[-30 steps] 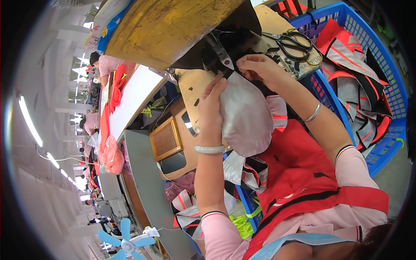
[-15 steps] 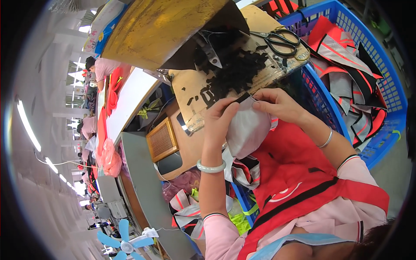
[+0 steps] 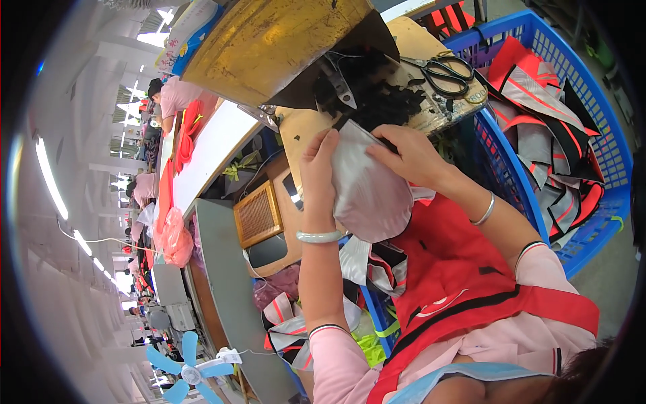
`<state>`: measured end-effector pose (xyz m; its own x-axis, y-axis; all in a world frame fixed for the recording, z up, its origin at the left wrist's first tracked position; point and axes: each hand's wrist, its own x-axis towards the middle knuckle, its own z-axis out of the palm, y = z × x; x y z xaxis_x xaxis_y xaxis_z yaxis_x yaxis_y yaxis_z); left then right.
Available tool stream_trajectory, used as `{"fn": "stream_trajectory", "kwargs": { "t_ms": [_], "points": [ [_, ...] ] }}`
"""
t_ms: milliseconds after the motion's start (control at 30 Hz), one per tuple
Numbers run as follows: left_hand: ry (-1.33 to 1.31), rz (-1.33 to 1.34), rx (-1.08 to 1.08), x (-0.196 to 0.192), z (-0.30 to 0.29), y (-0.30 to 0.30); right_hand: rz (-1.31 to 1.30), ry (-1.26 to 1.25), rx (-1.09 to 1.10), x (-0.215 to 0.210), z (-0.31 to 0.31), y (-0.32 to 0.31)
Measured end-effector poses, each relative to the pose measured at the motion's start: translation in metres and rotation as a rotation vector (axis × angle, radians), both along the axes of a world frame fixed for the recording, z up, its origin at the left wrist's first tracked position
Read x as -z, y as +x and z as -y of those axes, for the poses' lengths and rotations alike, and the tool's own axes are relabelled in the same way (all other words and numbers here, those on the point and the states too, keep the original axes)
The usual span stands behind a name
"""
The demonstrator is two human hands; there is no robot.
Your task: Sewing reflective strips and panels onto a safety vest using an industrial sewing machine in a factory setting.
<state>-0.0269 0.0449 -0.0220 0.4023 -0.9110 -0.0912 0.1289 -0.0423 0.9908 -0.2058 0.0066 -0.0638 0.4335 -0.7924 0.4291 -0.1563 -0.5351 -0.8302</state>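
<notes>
A silver-grey fabric piece [image 3: 370, 188] with a dark strip along its upper edge is stretched between my two hands. My left hand [image 3: 319, 158] pinches its left edge, thumb raised. At the upper right corner, the fingers of my right hand [image 3: 408, 156] are closed on the same piece. Its lower part hangs above my red apron [image 3: 444, 262]. Just beyond the upper edge is a pointed metal blade [image 3: 342, 91], fixed under a yellow metal cover [image 3: 269, 50]. Black fabric scraps [image 3: 387, 101] are heaped around the blade.
Black-handled scissors [image 3: 447, 74] lie on the worn board's right end. A blue basket [image 3: 585, 47] at the right holds grey, red and black pieces. A wooden-framed woven panel [image 3: 258, 214] sits left of my arm. A fan [image 3: 191, 372] stands lower left; people work farther off.
The fabric piece has come up and turned, showing more of its grey face. My left hand has moved to its side edge; both hands are farther apart.
</notes>
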Motion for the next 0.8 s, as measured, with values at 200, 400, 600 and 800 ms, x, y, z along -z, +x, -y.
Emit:
{"fn": "stream_trajectory", "kwargs": {
  "t_ms": [200,400,600,800],
  "points": [
    [0.008,0.03,0.004,0.01,0.024,0.01,0.028,0.094,0.041,0.003,0.016,0.008],
    [-0.005,0.085,0.062,0.015,0.031,0.011,0.061,0.239,0.0,0.003,0.019,0.001],
    [0.11,0.366,0.294,0.022,0.008,-0.003,0.106,-0.044,0.18,0.016,-0.005,-0.025],
    [0.103,0.673,0.664,0.018,-0.032,-0.056,-0.191,-0.156,-0.03,-0.019,-0.065,-0.049]
  ]
}}
